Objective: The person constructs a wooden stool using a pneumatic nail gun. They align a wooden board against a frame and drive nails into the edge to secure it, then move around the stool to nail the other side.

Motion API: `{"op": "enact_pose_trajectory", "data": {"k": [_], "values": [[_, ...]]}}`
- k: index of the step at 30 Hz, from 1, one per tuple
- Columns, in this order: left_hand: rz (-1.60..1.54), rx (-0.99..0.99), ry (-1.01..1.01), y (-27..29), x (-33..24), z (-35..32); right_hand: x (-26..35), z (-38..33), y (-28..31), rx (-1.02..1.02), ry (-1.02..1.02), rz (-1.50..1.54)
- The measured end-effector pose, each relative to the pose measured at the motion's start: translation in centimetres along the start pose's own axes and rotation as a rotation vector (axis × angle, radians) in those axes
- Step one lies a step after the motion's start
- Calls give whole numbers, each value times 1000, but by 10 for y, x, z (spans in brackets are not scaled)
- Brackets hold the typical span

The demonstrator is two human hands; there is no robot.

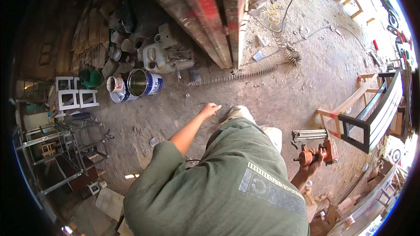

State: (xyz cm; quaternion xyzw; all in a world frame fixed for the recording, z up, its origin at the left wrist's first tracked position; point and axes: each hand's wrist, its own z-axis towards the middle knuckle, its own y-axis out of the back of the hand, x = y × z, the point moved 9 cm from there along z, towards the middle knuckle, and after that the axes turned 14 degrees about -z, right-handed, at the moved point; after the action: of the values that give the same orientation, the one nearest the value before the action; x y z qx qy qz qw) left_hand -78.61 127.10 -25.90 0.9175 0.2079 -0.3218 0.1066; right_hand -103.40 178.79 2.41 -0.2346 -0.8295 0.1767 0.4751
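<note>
My right hand [318,158] is wrapped round the grip of an orange nail gun [331,150], held out at my right side. The gun's long silver magazine [308,135] lies crosswise beyond my fingers. Ahead of my body, my left hand [211,110] hangs over the floor with its fingers drawn together. Whether anything small is in them is hidden. My shoes [239,112] show just past the green shirt. On the floor ahead stretches a coiled air hose [245,75]; I see no hose joined to the gun.
Painted wooden beams [205,13] rise ahead. Ahead and left stand an open metal drum [139,83] and a white jug [154,59]. A metal frame rack [65,148] is at the left. At the right are a dark-and-light wooden frame [372,113] and timber scraps [350,209].
</note>
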Motion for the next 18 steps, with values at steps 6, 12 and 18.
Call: {"op": "enact_pose_trajectory", "data": {"k": [6,12,18], "values": [[-128,-167,-210,-104,-119,61,90,131,34,-24,-24,-69],[-440,-216,-167,-272,-205,132,163,273,7,56,-85,-66],[-537,-244,-466,-359,-411,203,215,365,3,-68,-88,-234]]}}
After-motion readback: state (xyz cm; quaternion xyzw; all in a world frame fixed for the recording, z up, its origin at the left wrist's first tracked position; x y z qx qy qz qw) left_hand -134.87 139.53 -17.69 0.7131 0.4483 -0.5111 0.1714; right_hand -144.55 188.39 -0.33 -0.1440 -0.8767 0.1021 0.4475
